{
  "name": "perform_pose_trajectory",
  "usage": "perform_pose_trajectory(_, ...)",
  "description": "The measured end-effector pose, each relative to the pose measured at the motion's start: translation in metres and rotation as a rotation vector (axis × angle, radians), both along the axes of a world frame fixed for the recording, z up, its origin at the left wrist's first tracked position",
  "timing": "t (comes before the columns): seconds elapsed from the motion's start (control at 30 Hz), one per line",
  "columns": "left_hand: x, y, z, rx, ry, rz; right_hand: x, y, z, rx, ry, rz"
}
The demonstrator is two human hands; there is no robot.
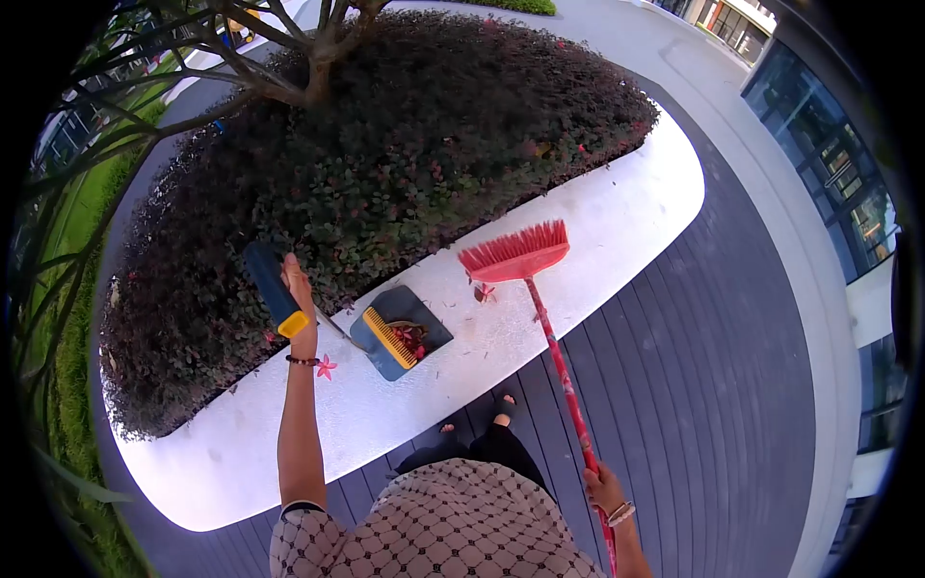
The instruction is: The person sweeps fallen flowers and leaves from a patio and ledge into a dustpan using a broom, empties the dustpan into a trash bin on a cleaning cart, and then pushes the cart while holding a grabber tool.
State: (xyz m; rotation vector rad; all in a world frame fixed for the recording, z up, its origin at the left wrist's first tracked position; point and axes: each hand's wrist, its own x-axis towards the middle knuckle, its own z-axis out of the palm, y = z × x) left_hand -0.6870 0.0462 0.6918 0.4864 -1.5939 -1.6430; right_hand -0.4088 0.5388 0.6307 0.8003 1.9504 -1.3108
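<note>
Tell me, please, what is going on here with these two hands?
A person stands by a planter's white ledge. The left hand holds the long-handled dustpan, whose pan is at the ledge with reddish plant debris inside. The right hand grips the pole of a red broom. The broom's head is over the ledge, beside a fallen red flower; I cannot tell whether it touches the surface.

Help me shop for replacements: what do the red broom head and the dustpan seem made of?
Broom head: likely plastic, smooth-looking, its even red suggesting moulding. Dustpan: probably plastic, fairly matte, judging by its uniform blue-grey surface; metal isn't ruled out.
</note>
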Motion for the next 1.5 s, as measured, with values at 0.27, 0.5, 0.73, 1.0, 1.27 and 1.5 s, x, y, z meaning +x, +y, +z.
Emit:
perform_pose_trajectory(0.27, 0.031, 0.006, -0.002, 0.055, 0.004, -0.027, 0.029, -0.005, -0.038, -0.208, -0.135, -0.496)
perform_pose_trajectory(0.5, 0.013, 0.031, 0.007, -0.133, 0.043, -0.097, 0.091, -0.074, 0.025, -0.464, -0.322, -0.268)
perform_pose_trajectory(0.73, 0.014, 0.015, 0.004, -0.087, 0.119, -0.223, 0.046, -0.045, 0.027, -0.294, -0.187, -0.236)
perform_pose_trajectory(1.0, 0.024, 0.004, -0.001, -0.010, 0.073, -0.132, 0.028, -0.060, -0.072, -0.254, -0.140, -0.072)
perform_pose_trajectory(1.27, 0.043, -0.007, 0.006, 0.053, 0.080, -0.043, 0.029, -0.072, 0.027, -0.247, -0.156, -0.014)
perform_pose_trajectory(1.5, 0.048, -0.034, -0.017, -0.333, 0.027, 0.209, -0.025, -0.089, -0.062, -0.145, 0.000, 0.097)
